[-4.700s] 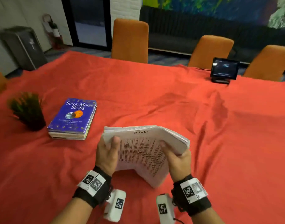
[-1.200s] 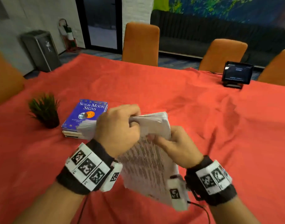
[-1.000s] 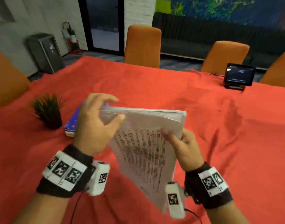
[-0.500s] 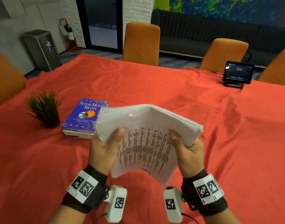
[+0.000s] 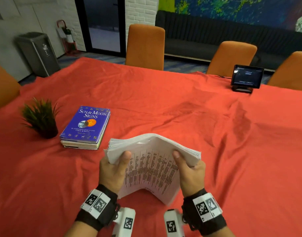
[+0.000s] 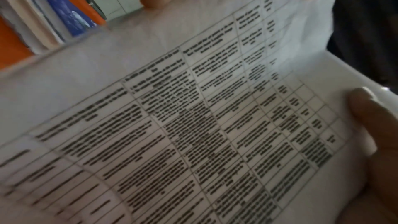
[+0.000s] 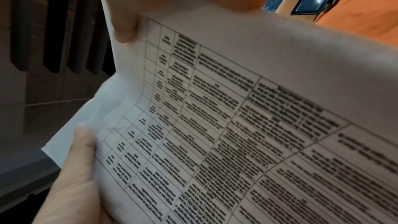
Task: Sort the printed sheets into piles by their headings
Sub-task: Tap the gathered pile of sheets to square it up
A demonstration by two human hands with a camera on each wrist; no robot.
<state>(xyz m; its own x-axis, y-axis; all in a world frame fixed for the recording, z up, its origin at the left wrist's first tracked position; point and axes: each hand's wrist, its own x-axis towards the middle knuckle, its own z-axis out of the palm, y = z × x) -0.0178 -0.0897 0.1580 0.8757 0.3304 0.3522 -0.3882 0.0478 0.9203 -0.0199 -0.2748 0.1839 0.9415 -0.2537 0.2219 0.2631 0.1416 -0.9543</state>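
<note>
**A:** Where are the papers?

**B:** The stack of printed sheets (image 5: 153,161) is up in the air, just above the red tablecloth (image 5: 232,151), close to the person. The stack bends over at the top like a little roof. The near page hangs down and shows a table full of small black words. I cannot read the words.

**A:** Who holds it?

**B:** Both hands do. The left hand (image 5: 112,170) grips the left side of the stack. Its thumb lies on the front page and the other fingers curl round behind. The right hand (image 5: 191,173) grips the right side the same way, thumb in front.

**A:** What do the wrist cameras see?

**B:** The left wrist view is filled by the page with its boxes and lines, and a thumb presses on its edge. It is blurry. The right wrist view shows the same kind of page, and a thumb there too.

**A:** What else is on the table?

**B:** A blue book (image 5: 88,122) lies on top of a few other books, just left of the papers and a bit farther away. It says "Sun & Moon Signs". A small green plant (image 5: 40,118) in a dark pot stands beside the books. Far off on the right, a little screen (image 5: 247,77) stands near the table's edge. Orange chairs (image 5: 145,47) wait behind the table.
</note>
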